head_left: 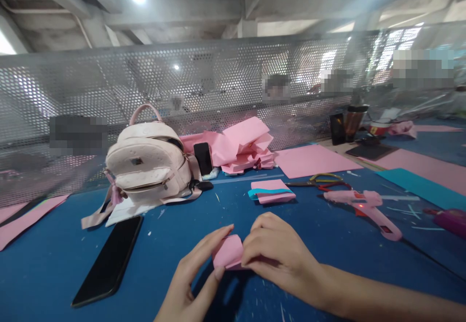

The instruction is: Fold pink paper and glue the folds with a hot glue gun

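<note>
Both hands meet on a small folded piece of pink paper (228, 251) just above the blue table. My left hand (198, 268) grips its left side, thumb below and fingers along the top edge. At the right edge, my right hand (282, 254) pinches the paper with fingers curled; its fingertips are partly hidden. Beyond them lies a folded pink paper piece with a blue strip (273, 192) across it. Scissors (320, 182) with yellow and red handles rest behind, and a pink hot glue gun (367, 208) lies to the right, a red light showing on it.
A cream backpack (145, 161) stands at the back left, with a phone (203, 159) and crumpled pink paper (247, 144) beside it. A large black phone (109, 261) lies left. Pink sheets (315, 161) and a blue sheet (425, 186) lie right. A perforated metal screen (218, 89) closes the back.
</note>
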Demonstrator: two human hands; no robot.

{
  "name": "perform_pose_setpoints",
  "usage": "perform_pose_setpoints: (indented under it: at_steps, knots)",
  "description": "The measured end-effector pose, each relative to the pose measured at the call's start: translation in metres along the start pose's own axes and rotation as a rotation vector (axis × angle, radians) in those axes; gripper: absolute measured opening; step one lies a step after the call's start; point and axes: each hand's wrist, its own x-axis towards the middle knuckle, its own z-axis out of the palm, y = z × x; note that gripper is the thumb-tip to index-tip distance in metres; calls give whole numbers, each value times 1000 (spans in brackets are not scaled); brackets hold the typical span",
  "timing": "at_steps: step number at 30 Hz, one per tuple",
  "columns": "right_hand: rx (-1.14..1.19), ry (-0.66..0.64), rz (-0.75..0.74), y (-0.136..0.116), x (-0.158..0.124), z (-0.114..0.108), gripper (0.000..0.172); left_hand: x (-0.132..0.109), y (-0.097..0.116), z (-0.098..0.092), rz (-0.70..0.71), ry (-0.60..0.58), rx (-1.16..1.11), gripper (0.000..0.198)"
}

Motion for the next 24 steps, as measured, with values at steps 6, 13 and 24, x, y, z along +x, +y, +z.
perform_pose_setpoints:
  at_steps: [6,13,24]
  knots:
    - [39,63,-28,0,-2,1,10,10,-2,-9,231,-20,162,46]
    - [74,56,1,2,-2,3,7,22,-1,-18,605,139,372,19]
    - [116,43,93,2,-7,6,3,24,1,-22,712,168,475,16]
